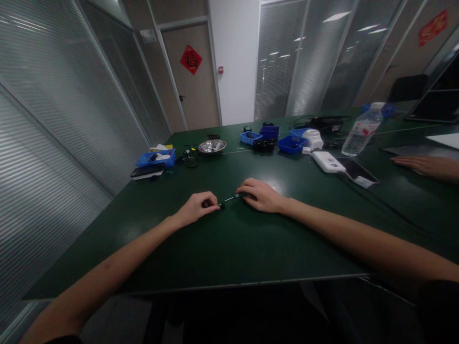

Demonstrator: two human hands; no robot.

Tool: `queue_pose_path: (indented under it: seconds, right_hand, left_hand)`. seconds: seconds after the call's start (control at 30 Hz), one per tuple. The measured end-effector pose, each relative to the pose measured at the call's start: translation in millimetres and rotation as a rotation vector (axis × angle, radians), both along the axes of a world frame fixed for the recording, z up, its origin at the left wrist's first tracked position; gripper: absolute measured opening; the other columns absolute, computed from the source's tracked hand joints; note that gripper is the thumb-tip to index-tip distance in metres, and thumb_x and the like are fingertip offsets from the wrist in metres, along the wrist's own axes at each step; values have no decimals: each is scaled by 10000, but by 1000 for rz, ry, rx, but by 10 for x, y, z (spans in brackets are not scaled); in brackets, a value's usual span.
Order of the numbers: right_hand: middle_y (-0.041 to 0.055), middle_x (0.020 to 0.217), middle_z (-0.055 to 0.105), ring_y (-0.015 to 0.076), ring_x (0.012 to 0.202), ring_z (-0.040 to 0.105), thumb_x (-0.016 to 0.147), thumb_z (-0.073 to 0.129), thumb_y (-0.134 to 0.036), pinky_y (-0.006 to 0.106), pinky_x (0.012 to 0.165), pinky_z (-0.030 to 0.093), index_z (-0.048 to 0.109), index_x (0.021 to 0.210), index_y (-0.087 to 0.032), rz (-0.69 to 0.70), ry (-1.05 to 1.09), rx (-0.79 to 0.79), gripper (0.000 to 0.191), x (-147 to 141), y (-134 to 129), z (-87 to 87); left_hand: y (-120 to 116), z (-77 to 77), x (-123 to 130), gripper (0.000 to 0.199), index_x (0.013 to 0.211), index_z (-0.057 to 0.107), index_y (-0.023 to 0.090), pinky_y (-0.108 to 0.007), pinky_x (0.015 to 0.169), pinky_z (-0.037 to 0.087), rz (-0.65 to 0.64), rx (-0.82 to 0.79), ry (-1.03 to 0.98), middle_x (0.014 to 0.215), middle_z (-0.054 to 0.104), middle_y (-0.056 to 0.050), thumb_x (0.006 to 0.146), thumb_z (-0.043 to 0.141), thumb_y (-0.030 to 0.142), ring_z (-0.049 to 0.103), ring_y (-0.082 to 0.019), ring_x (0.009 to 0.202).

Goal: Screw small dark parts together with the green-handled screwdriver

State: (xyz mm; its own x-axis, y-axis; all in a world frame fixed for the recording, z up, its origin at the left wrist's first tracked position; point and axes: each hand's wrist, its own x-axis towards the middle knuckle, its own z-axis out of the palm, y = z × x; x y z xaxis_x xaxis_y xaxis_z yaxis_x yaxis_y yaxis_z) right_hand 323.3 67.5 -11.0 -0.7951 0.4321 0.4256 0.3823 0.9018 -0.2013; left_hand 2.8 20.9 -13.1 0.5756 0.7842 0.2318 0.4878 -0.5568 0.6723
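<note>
Low over the middle of the green table [172, 258], my left hand [198, 208] pinches a small black part [222, 206] with a bit of green on it. What this part is cannot be made out. My right hand [261, 195] is closed round the dark handle of a screwdriver [229, 198]. Its thin metal shaft points left, with the tip at or very near the small part. The fingers hide most of the handle.
Behind my hands stand a metal bowl [212, 146], a blue tray [157, 159] and blue bins [292, 144]. To the right are a white device [328, 162], a phone [355, 169] and a water bottle [363, 130]. Another person's hand [426, 166] rests at the far right.
</note>
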Motion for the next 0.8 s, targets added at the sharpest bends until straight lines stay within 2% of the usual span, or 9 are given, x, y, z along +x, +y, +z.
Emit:
queue_pose_path:
  seconds: [0.23,0.8]
  right_hand:
    - [122,1171,636,251,1058,592,954,588,-182,407,893,517,653,1278,-181,19,-3,2,331,1,-18,10]
    - [129,1199,623,253,1059,585,970,579,-202,400,872,523,647,1334,-189,76,-35,64,370,7,-11,10]
  left_hand:
    - [-9,-8,15,202,1081,684,173,-294,787,502,-16,28,39,1029,672,-48,977,669,346,626,-166,890]
    - [-34,79,-9,188,1136,695,196,-332,861,539,-91,106,124,1106,669,-71,1004,619,306,642,-196,973]
